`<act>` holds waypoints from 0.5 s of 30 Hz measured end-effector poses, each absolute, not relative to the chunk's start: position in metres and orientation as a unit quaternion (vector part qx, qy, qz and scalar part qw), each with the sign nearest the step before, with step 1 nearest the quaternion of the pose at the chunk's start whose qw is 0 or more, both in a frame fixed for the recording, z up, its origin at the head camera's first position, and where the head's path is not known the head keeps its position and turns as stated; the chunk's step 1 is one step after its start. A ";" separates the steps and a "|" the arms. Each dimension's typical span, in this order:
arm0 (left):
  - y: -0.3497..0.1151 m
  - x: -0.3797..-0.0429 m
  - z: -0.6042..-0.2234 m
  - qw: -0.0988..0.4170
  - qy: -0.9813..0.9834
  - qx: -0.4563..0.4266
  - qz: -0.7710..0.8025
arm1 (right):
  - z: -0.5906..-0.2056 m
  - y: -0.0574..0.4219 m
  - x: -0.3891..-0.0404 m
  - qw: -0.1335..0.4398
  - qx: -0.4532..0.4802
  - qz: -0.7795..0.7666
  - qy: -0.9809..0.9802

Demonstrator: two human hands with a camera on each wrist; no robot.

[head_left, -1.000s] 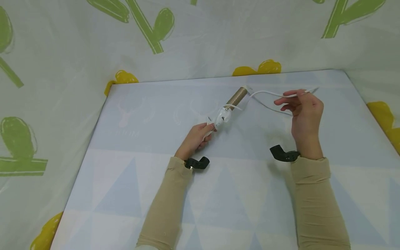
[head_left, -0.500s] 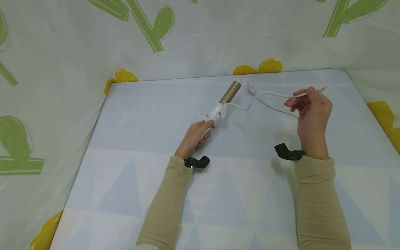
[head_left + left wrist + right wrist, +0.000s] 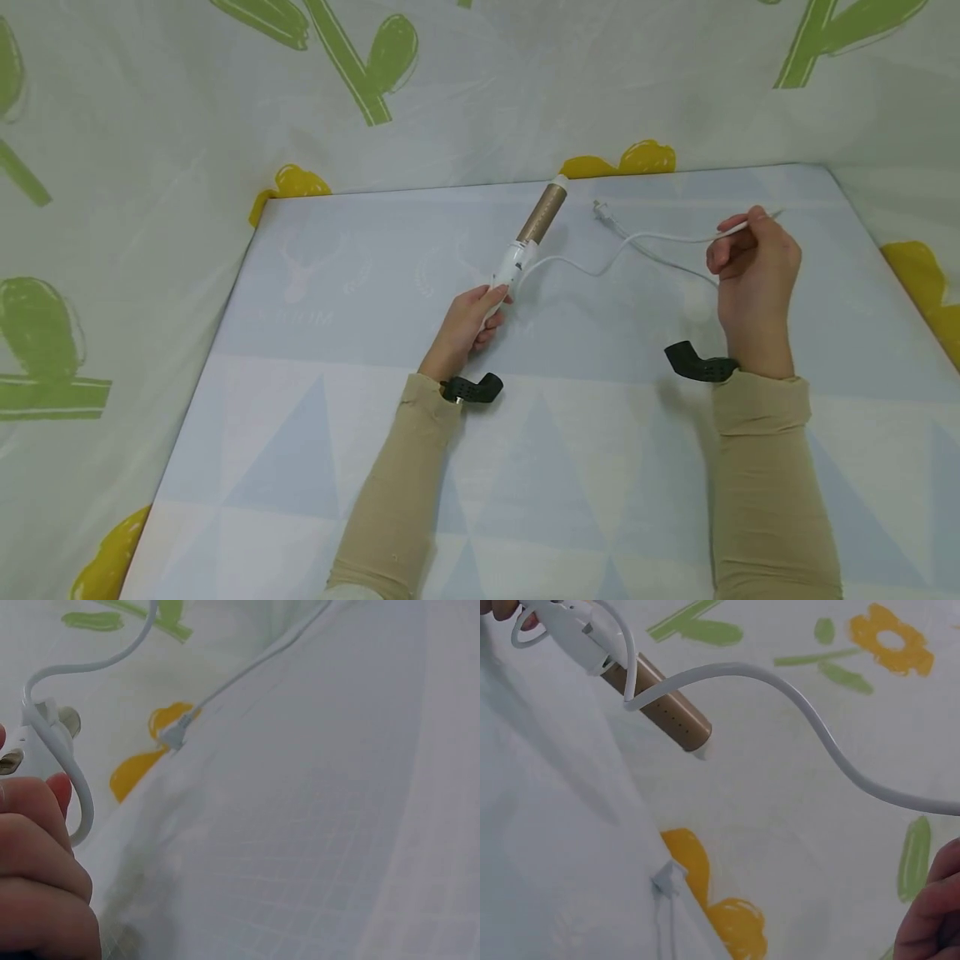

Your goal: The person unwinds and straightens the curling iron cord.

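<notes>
A curling iron with a gold barrel (image 3: 543, 213) and white handle (image 3: 513, 260) slants up and away in the head view. My left hand (image 3: 468, 327) grips it by the lower handle, fingers wrapped round. From the handle's end a white cord (image 3: 577, 265) runs in loose waves to my right hand (image 3: 757, 279), which pinches it between thumb and fingers. The white plug (image 3: 602, 212) lies near the table's far edge, its cord leading back toward the right hand. The right wrist view shows the barrel (image 3: 671, 709) with the cord crossing in front, and only part of the right hand (image 3: 934, 915).
A pale blue and white patterned cloth (image 3: 360, 467) covers the table. Behind its far edge hangs a white sheet (image 3: 495, 100) with green and yellow plant prints. Each wrist carries a black camera mount, one at the left sleeve (image 3: 472, 390) and one at the right (image 3: 701, 364).
The curling iron has swung more upright, its tip moving left and away. My right hand has shifted right with the cord, and the cord wrap across the iron has come off the barrel.
</notes>
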State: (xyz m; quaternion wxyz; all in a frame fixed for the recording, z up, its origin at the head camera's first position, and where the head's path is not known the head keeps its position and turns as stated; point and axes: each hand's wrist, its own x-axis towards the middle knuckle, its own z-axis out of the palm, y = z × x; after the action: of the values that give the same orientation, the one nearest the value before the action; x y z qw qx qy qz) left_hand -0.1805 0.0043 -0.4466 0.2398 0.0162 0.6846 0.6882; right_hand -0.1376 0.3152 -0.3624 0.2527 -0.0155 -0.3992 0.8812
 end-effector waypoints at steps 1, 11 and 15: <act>0.004 -0.181 -0.447 0.239 0.683 0.016 0.690 | -0.363 0.316 -0.138 0.250 -0.015 0.881 -0.400; 0.004 -0.180 -0.446 0.234 0.683 0.021 0.692 | -0.376 0.322 -0.144 0.135 -0.043 0.914 -0.379; 0.005 -0.180 -0.446 0.229 0.682 0.021 0.694 | -0.383 0.320 -0.146 0.103 -0.057 0.890 -0.441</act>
State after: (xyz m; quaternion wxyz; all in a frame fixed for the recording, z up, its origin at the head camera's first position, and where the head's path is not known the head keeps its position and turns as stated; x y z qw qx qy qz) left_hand -0.1799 0.0050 -0.4464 0.2289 0.0213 0.6820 0.6943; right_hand -0.1455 0.3204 -0.3832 0.1026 -0.0566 -0.4408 0.8899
